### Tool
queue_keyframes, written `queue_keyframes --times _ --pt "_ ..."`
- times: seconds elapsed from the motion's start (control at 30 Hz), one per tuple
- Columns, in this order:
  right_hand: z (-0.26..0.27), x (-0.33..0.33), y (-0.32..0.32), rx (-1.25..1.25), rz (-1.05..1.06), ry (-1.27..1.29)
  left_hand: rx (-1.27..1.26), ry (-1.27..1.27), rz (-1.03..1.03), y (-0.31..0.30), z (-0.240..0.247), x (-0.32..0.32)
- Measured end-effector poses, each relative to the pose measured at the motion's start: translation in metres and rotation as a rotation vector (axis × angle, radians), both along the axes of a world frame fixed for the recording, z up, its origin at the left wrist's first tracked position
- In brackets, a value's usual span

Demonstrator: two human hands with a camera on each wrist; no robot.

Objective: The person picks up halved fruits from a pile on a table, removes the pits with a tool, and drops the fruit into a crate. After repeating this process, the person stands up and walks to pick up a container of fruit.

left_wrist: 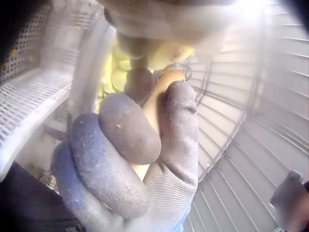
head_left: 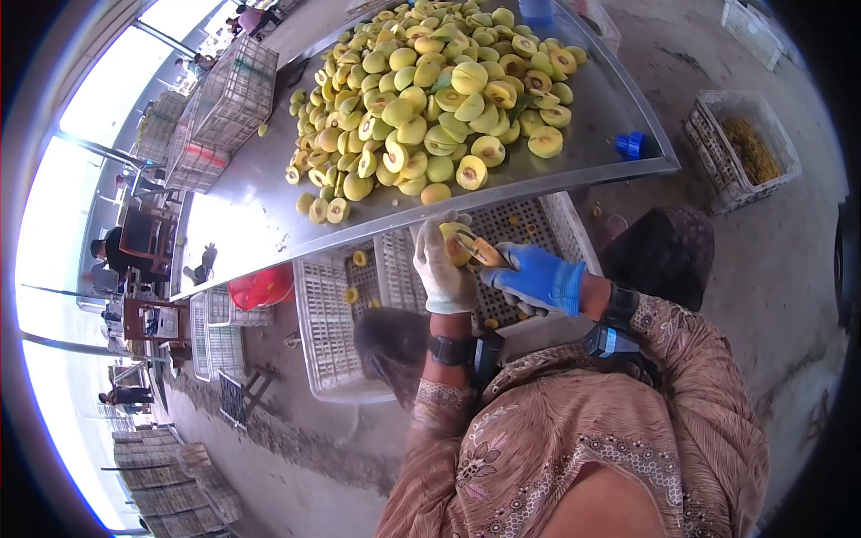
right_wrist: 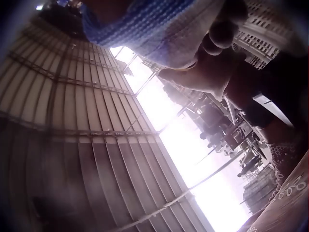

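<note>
In the head view the left hand [head_left: 446,269], in a whitish glove, holds a yellow-green fruit [head_left: 456,244] just below the metal table's edge. The right hand [head_left: 538,276], in a blue glove, grips the wooden handle of a tool [head_left: 489,253], whose metal end meets the fruit. In the left wrist view the right hand's grey-tipped fingers [left_wrist: 130,128] curl round the handle [left_wrist: 153,104], and the fruit [left_wrist: 166,54] is partly hidden by the left hand. The right wrist view shows the blue cuff and the left hand [right_wrist: 207,72]; the tool is hidden there.
A heap of halved fruit [head_left: 430,99] covers much of the metal table [head_left: 610,117], with a blue cap [head_left: 631,145] near its corner. White crates [head_left: 345,381] with a few fruit pieces stand beneath the hands. Another crate [head_left: 704,166] stands at right, a red container [head_left: 260,289] at left.
</note>
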State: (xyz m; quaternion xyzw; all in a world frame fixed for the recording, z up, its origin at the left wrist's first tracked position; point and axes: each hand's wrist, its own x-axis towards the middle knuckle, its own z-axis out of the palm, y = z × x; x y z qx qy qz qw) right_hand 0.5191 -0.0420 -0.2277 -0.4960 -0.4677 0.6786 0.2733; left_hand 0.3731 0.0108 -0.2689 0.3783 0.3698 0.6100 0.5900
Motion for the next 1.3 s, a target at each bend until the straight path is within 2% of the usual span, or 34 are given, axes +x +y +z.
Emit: queue_keyframes --times 0.33,0.43,0.5,0.57,0.63,0.73,0.77,0.8,0.87,0.93,1.0,1.1,1.2,1.23,1.3 --pt "0.007 -0.002 -0.008 -0.086 -0.057 0.029 -0.040 -0.042 0.049 -0.005 -0.001 0.007" --pt "0.004 0.000 -0.009 -0.020 -0.054 0.050 0.093 0.233 0.055 -0.008 0.004 0.005" --pt "-0.008 -0.005 -0.010 0.177 -0.066 -0.049 0.096 0.242 0.073 -0.005 -0.001 0.005" --pt "-0.015 -0.005 -0.011 0.250 -0.048 -0.108 0.062 0.220 0.031 -0.005 -0.002 0.004" --pt "-0.012 0.000 -0.008 0.217 -0.009 -0.121 -0.003 0.163 -0.070 -0.004 0.007 0.001" --pt "-0.006 0.005 -0.007 0.219 0.019 -0.119 -0.145 0.159 -0.110 -0.005 0.020 0.004" --pt "-0.006 0.006 -0.007 0.227 0.026 -0.114 -0.050 0.240 -0.148 -0.004 0.018 0.004" --pt "-0.008 0.005 -0.006 0.241 0.031 -0.107 -0.053 0.270 -0.079 -0.004 0.019 0.007" --pt "-0.009 0.007 -0.006 0.145 0.057 -0.023 -0.061 0.330 0.055 -0.009 0.021 0.016" --pt "-0.009 0.013 -0.005 -0.069 0.105 0.129 -0.088 0.325 -0.007 -0.005 0.022 0.014" --pt "-0.012 0.016 -0.004 -0.123 0.133 0.189 -0.163 0.294 -0.128 -0.001 0.022 0.009" --pt "-0.021 0.019 -0.004 -0.203 0.157 0.410 -0.104 0.367 0.010 -0.003 0.022 0.017" --pt "-0.028 0.027 -0.005 -0.339 0.183 0.636 -0.090 0.433 -0.234 0.008 0.027 0.004" --pt "-0.028 0.028 -0.005 -0.394 0.194 0.702 -0.119 0.411 -0.253 0.008 0.027 0.004" --pt "-0.021 0.024 -0.006 -0.333 0.147 0.630 -0.177 0.372 -0.289 0.010 0.028 0.003"
